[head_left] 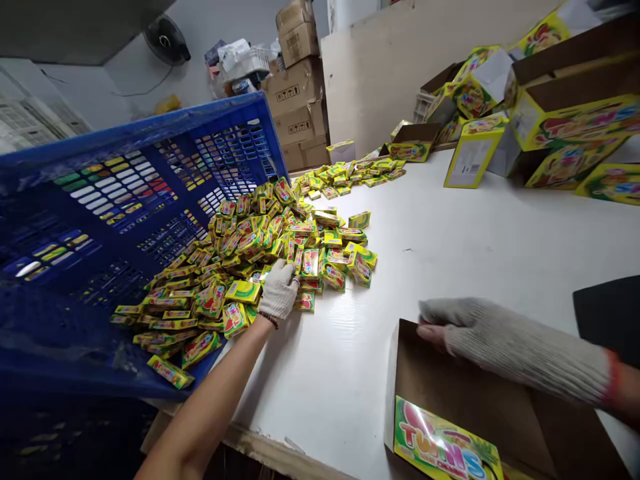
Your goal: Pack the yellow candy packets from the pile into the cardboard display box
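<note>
Near the bottom right, the right hand (480,330), in a knit glove with bare fingertips, sits over an open cardboard carton (465,393) with a yellow "TWINS" printed panel (440,440); its fingers (430,331) are loosely open, at the carton's upper edge, holding nothing visible. The left hand (280,290), in a white glove, with a beaded bracelet (269,320) on the wrist, presses into the edge of a loose pile of small yellow boxes (235,267); its fingers (285,270) are curled over the boxes, but whether they grip one is unclear. Working from the pile's edge keeps the boxes from sliding. The pile lies on a white tabletop (340,373) against a tilted blue plastic crate (115,193). Farther off stand large printed cartons (575,113), stacked brown cartons (295,100), and a wall fan (167,40).
</note>
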Available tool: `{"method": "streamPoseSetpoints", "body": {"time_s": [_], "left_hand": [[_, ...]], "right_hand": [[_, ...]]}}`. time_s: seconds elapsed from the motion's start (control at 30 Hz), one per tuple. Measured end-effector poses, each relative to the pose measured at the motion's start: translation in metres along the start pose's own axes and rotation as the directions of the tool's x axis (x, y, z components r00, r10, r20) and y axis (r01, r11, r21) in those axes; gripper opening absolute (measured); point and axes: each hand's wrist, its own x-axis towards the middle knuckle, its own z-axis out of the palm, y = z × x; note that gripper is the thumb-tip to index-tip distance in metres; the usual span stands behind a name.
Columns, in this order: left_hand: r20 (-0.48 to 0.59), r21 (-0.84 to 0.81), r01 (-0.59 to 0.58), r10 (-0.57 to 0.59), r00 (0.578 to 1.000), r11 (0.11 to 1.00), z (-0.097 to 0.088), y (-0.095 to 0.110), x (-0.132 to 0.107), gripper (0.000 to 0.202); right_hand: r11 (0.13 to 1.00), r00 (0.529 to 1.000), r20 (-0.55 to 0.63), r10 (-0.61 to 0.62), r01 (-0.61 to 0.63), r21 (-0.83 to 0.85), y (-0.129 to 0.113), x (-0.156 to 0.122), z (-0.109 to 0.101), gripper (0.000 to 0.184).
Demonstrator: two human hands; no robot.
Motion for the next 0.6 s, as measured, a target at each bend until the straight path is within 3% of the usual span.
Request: {"method": "streamPoseSetpoints", "body": {"time_s": [0.07, 0.13, 0.2, 0.23, 0.33, 0.4, 0.5, 0.57, 0.6], "left_hand": [[-0.156, -0.085, -0.081, 0.067, 0.985, 0.993, -0.003, 0.008, -0.014, 0.016], [-0.280, -0.187, -0.232, 0.174, 0.944, 0.955, -0.003, 0.024, -0.032, 0.020], [-0.256, -0.280, -0.375, 0.307, 0.916, 0.884, 0.002, 0.044, -0.051, 0.023], [-0.198, -0.329, -0.417, 0.370, 0.908, 0.847, 0.006, 0.054, -0.060, 0.024], [-0.028, -0.436, -0.447, 0.485, 0.874, 0.781, 0.022, 0.076, -0.084, 0.024], [-0.023, -0.446, -0.434, 0.475, 0.879, 0.782, 0.027, 0.078, -0.092, 0.023], [-0.048, -0.280, -0.271, 0.269, 0.962, 0.921, 0.021, 0.064, -0.085, 0.022], [-0.009, -0.077, -0.162, 0.161, 0.987, 0.984, 0.014, 0.049, -0.064, 0.034], [0.041, 0.011, -0.174, 0.173, 0.984, 0.985, 0.011, 0.042, -0.051, 0.045]], "right_hand": [[0.975, 0.997, 0.055, 0.050, -0.061, 0.214, -0.027, 0.020, 0.011, 0.038], [0.853, 0.990, 0.099, 0.098, -0.135, 0.505, -0.047, 0.044, 0.031, 0.040], [0.691, 0.987, 0.134, 0.087, -0.157, 0.705, -0.057, 0.068, 0.054, 0.042], [0.664, 0.988, 0.134, 0.080, -0.153, 0.732, -0.058, 0.078, 0.064, 0.040], [0.798, 0.986, 0.077, 0.150, -0.167, 0.579, -0.051, 0.100, 0.084, 0.025], [0.894, 0.985, 0.022, 0.172, -0.165, 0.416, -0.043, 0.103, 0.084, 0.021], [0.995, 0.998, -0.058, 0.026, -0.020, 0.101, -0.039, 0.097, 0.065, 0.019], [0.981, 0.997, -0.063, -0.051, 0.038, -0.190, -0.042, 0.090, 0.049, 0.021], [0.954, 0.998, -0.040, -0.050, 0.036, -0.299, -0.045, 0.088, 0.042, 0.020]]}}
